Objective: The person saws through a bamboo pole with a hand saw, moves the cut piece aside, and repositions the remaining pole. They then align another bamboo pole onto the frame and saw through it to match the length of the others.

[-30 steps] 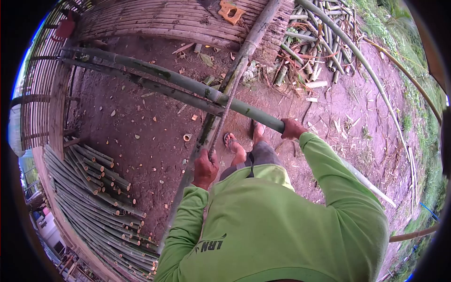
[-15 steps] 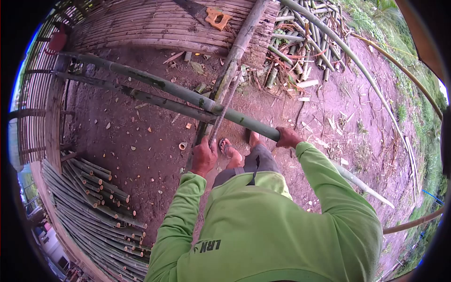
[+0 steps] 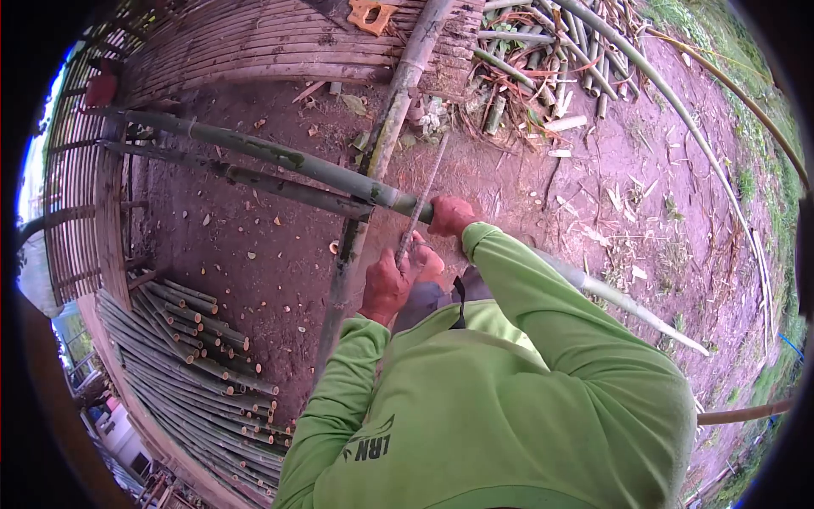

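Red-dirt yard (image 3: pixel 254 246) beside stacked bamboo (image 3: pixel 195 331), centre frame: right hand (image 3: pixel 449 215) with fingers wrapped tight round long green bamboo pole (image 3: pixel 280 157) slanting upper left to lower right, left hand (image 3: pixel 386 287) fisted on thin rod (image 3: pixel 421 199); pole probably stiff, heavy, slick-skinned, best gripped mid-length.

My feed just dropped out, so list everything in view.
bamboo pole: one, green, across the middle
thin stick: one, grey, crossing the pole
long post: one, grey-brown, under the pole
cut bamboo stack: many, greenish tan, lower left
offcut pile: many, green and tan, top right
slat panel: one, brown, top
orange tool: one, orange, on the panel
left grip: one, green-sleeved, shut on thin stick
right grip: one, green-sleeved, shut on bamboo pole
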Tool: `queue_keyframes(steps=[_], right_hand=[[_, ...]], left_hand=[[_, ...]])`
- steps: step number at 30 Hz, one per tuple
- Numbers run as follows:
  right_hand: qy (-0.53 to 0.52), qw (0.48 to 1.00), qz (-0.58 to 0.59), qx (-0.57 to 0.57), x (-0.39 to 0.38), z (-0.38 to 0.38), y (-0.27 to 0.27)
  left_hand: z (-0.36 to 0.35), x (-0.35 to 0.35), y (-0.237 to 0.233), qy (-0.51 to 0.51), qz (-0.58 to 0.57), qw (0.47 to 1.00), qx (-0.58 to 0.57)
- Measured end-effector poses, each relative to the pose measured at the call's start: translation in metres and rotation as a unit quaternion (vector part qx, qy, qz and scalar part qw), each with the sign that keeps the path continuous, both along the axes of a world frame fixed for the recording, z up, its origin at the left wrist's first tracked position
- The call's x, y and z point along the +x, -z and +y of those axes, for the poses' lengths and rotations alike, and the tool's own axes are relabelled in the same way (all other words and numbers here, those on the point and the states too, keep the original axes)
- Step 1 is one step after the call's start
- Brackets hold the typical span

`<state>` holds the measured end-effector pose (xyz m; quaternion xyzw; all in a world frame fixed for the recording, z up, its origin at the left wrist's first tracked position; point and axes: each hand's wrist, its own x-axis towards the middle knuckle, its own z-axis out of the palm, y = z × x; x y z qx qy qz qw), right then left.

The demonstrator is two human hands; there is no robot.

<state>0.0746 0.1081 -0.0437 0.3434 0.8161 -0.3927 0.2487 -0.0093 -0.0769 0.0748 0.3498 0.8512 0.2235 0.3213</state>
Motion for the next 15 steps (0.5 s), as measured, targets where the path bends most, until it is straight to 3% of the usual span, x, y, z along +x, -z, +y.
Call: queue_keyframes(steps=[1, 11, 15], right_hand=[[0.007, 0.999, -0.038, -0.003, -0.002, -0.006, -0.002], [0.002, 1.000, -0.005, 0.003, 0.004, -0.008, 0.010], [0.011, 1.000, 0.000, -0.004, -0.001, -0.001, 0.020]], left_hand=[[-0.001, 0.002, -0.004, 0.009, 0.021, 1.000, -0.010], [-0.076, 0.055, -0.079, -0.008, 0.047, 0.994, -0.103], [-0.059, 0.056, -0.069, -0.017, 0.057, 0.994, -0.093]])
